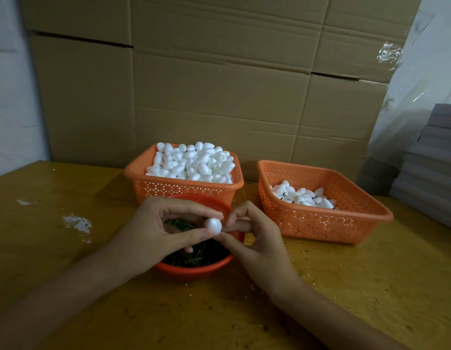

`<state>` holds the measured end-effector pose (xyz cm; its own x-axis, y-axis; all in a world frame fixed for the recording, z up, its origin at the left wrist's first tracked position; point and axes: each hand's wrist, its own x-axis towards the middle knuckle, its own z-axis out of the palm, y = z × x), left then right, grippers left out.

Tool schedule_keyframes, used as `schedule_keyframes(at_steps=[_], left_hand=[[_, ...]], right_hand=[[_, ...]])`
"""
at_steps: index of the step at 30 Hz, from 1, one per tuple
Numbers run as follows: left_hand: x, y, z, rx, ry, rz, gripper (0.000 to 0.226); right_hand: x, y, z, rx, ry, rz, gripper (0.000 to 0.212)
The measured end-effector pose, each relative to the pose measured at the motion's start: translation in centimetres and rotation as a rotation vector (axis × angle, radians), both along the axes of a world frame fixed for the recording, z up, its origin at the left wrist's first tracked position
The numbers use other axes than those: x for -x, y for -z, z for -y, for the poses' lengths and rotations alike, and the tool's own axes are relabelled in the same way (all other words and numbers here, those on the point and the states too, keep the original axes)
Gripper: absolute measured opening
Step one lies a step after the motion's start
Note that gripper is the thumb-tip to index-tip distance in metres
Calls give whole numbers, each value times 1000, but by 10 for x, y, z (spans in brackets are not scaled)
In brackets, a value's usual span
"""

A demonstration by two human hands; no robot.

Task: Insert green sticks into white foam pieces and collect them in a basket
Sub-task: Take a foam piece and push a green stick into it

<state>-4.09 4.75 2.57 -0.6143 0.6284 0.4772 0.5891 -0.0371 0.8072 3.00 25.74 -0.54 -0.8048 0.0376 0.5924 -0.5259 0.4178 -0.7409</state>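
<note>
Head view, left hand [153, 231], right hand [259, 238] both pinching foam piece [213, 226], over green sticks [194, 256]

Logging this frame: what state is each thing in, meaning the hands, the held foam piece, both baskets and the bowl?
Left hand: pinches the foam piece between thumb and forefinger.
Right hand: fingers curled against the same piece; any stick hidden.
Foam piece: held above the red bowl, no stick visible.
Left basket: heaped with foam pieces.
Right basket: upright, partly filled.
Red bowl: holds green sticks.

Bowl [194, 270] (sticks [197, 256], seemingly) before left basket [168, 187]
</note>
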Motion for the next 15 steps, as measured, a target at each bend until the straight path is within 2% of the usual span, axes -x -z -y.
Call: schedule_keyframes(at_steps=[7,9,12,15], left_hand=[[1,2,-1,17,34,-50,32],[1,4,-1,2,6,-80,40],[-2,6,-2,14,-94,-158,54],[-6,8,-3,155,-211,-350,47]], right_hand=[[0,1,-1,-13,4,-32,23],[0,0,0,-33,25,-36,23],[2,-11,-5,-51,169,-56,24],[5,-32,-25,29,346,-132,19]])
